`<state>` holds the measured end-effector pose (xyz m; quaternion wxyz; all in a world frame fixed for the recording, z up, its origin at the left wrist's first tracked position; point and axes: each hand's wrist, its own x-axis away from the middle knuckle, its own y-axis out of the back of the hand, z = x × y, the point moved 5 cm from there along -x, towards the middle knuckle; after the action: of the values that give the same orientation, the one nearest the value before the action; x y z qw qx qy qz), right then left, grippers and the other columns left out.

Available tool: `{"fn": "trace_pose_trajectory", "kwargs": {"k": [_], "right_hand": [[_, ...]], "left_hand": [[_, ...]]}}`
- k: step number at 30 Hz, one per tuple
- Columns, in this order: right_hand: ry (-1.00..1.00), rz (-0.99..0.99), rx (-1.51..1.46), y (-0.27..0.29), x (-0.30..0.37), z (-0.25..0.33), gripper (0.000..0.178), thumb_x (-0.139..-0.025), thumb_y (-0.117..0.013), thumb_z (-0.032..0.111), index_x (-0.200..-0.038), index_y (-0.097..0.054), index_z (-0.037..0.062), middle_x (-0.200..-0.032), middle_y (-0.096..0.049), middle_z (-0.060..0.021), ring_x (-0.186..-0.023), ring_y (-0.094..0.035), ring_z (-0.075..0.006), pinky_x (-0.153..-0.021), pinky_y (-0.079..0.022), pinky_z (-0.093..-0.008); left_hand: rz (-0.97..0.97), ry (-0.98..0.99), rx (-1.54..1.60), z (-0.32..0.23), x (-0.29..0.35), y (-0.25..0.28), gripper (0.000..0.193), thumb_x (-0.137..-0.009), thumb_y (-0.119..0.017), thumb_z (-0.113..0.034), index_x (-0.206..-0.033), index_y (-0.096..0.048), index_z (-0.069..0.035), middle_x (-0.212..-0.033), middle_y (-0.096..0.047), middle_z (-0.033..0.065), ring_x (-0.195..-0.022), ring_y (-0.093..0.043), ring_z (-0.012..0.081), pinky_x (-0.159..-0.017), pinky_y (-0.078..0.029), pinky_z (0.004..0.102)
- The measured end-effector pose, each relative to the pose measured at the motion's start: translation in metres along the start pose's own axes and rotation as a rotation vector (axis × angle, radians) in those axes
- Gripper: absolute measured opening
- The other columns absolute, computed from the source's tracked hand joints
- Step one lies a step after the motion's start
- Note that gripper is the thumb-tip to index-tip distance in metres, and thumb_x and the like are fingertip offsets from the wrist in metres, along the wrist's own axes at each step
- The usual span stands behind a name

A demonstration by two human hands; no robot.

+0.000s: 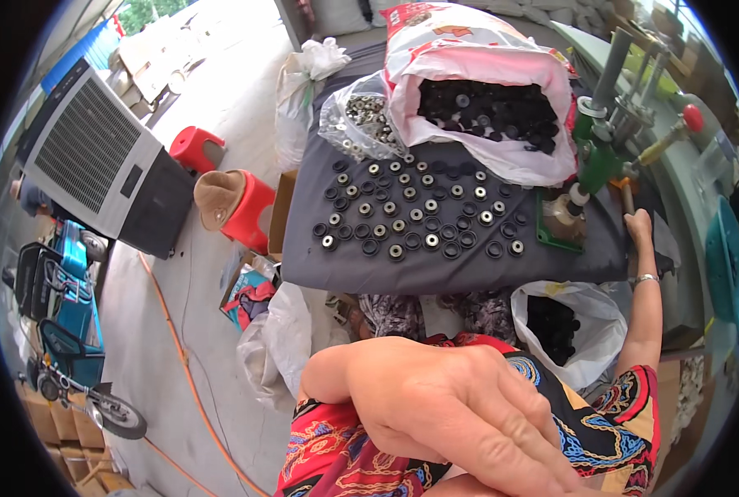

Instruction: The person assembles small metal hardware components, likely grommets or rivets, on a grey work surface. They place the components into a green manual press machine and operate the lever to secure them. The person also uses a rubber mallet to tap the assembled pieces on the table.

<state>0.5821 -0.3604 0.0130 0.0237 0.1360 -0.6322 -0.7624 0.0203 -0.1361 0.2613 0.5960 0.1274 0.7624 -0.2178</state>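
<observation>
Right grip [637,224] clamped on handle [627,199] beside green press [595,168]; left grip [469,406] unclear, hiding patterned clothing [324,447]; sack [473,50] beyond black rings [371,247]

Left hand [461,398] in the near foreground, right hand [637,224] gripping a wooden handle [627,199] beside a green lever press [595,166], black rings [494,249] and metal rings [516,247] spread on a gray cloth-covered table [336,269], open sack [481,60] of black parts [510,116] behind

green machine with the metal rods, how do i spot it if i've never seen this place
Find the dark-covered table. At its right end, between the open sack of black parts and the right hand, stands the green machine. Unlike anything else there, it has upright metal rods and a lever tipped with a red ball.
</observation>
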Motion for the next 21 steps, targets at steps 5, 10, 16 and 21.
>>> {"fn": "trace_pose_trajectory", "kwargs": {"k": [5,10,16,21], "right_hand": [[-0.107,0.049,-0.753,-0.008,0.015,-0.017,0.027,-0.076,-0.069,0.026,-0.075,-0.063,-0.0009,-0.066,-0.061,-0.0088,-0.057,-0.057,-0.0193,-0.057,-0.047,-0.0367],[-0.152,0.025,-1.377,0.02,0.063,0.003,0.022,-0.083,-0.071,0.023,-0.084,-0.059,0.0044,-0.067,-0.058,-0.003,-0.054,-0.055,-0.0129,-0.052,-0.046,-0.0274],[0.017,-0.337,-1.239,0.078,0.131,0.024,0.017,-0.085,-0.07,0.013,-0.092,-0.059,0.0022,-0.074,-0.058,-0.0014,-0.063,-0.055,-0.0091,-0.06,-0.046,-0.0233],[0.132,-0.29,-1.442,0.104,0.17,0.048,0.029,-0.086,-0.062,0.002,-0.113,-0.054,-0.0002,-0.091,-0.059,-0.0049,-0.068,-0.056,-0.0103,-0.063,-0.048,-0.0257]], "left_hand": [[0.316,0.066,-0.378,-0.013,-0.016,-0.003,0.02,-0.088,-0.057,-0.004,-0.101,-0.065,0.008,-0.098,-0.065,0.0223,-0.082,-0.065,0.0323,-0.065,-0.053,0.0365],[0.213,-0.21,-1.011,-0.014,-0.031,-0.03,0.011,-0.084,-0.063,-0.009,-0.086,-0.07,0.0,-0.086,-0.069,0.0136,-0.075,-0.066,0.0268,-0.055,-0.049,0.0301],[0.364,0.098,-1.531,-0.04,-0.049,-0.04,0.012,-0.084,-0.067,-0.018,-0.088,-0.072,-0.008,-0.085,-0.072,0.0054,-0.07,-0.066,0.0147,-0.055,-0.049,0.0251],[0.374,0.151,-1.468,-0.059,-0.038,-0.038,0.017,-0.089,-0.066,-0.024,-0.097,-0.07,-0.009,-0.093,-0.072,0.0095,-0.069,-0.064,0.0155,-0.056,-0.048,0.0224]]}}
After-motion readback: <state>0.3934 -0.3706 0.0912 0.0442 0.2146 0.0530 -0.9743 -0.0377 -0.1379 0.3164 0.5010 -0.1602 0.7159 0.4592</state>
